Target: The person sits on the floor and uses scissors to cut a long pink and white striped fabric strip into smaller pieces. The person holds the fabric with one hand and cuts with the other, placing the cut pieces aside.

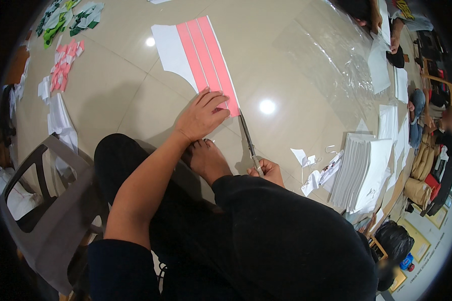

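Observation:
A fabric panel, pink with thin pale lines and a white curved part on its left, is stretched out in front of me. My left hand grips its near end, fingers over the pink cloth and bunching it a little. Long metal scissors point away from me, their tips at the panel's near right corner. Around their handles my right hand is closed, partly hidden behind my dark-clothed knee. Whether the blades are apart cannot be made out.
A stack of folded white cloth stands at right beside white scraps. Clear plastic sheeting lies far right, near another person's hand. Pink scraps and green scraps lie far left. A grey plastic chair is near left.

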Motion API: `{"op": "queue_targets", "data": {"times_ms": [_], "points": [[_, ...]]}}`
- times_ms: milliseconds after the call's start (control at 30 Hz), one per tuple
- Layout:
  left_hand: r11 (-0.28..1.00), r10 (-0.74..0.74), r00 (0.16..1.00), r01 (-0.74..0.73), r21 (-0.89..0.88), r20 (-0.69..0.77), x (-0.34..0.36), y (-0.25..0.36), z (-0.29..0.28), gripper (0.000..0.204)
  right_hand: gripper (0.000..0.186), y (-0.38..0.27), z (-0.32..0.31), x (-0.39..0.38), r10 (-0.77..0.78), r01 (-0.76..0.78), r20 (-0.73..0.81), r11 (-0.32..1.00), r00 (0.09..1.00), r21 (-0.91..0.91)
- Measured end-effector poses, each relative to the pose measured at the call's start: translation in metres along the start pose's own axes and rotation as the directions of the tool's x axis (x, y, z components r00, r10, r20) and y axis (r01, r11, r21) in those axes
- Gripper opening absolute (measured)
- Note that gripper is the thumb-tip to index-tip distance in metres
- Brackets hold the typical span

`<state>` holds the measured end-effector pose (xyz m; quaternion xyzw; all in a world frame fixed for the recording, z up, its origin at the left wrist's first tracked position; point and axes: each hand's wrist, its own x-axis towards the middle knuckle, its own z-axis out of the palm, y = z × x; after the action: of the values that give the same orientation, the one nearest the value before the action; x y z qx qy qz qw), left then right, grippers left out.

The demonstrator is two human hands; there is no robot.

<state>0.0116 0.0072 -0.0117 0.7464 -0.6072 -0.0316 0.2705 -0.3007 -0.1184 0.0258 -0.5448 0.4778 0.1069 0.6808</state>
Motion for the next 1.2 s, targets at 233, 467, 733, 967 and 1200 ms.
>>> {"op": "queue_targets", "data": {"times_ms": [233, 467, 733, 967, 1200], "points": [[1.0, -0.012, 1.0, 0.012, -0.019, 0.007, 0.001, 0.001, 0.002, 0.012, 0.028, -0.002, 0.001, -0.001, 0.01, -0.01, -0.013, 1.0, 1.0, -0.028], [1.0, -0.015, 1.0, 0.016, -0.017, 0.015, 0.002, 0.0, 0.001, 0.013, 0.028, -0.006, 0.0, 0.0, 0.012, -0.012, 0.008, 1.0, 1.0, -0.009], [0.999, -0.029, 0.999, 0.029, -0.026, 0.014, -0.002, 0.0, -0.001, 0.013, 0.029, 0.0, -0.001, 0.002, -0.007, 0.007, 0.007, 0.999, 1.0, -0.034], [0.999, -0.031, 0.999, 0.032, -0.028, 0.022, 0.0, 0.0, 0.002, 0.012, 0.03, -0.004, 0.001, 0.002, -0.022, 0.022, 0.001, 0.999, 1.0, -0.037], [0.998, -0.025, 0.999, 0.027, -0.051, 0.024, 0.0, -0.001, 0.001, 0.016, 0.029, -0.005, 0.0, 0.002, -0.028, 0.029, 0.008, 0.999, 1.0, -0.034]]}}
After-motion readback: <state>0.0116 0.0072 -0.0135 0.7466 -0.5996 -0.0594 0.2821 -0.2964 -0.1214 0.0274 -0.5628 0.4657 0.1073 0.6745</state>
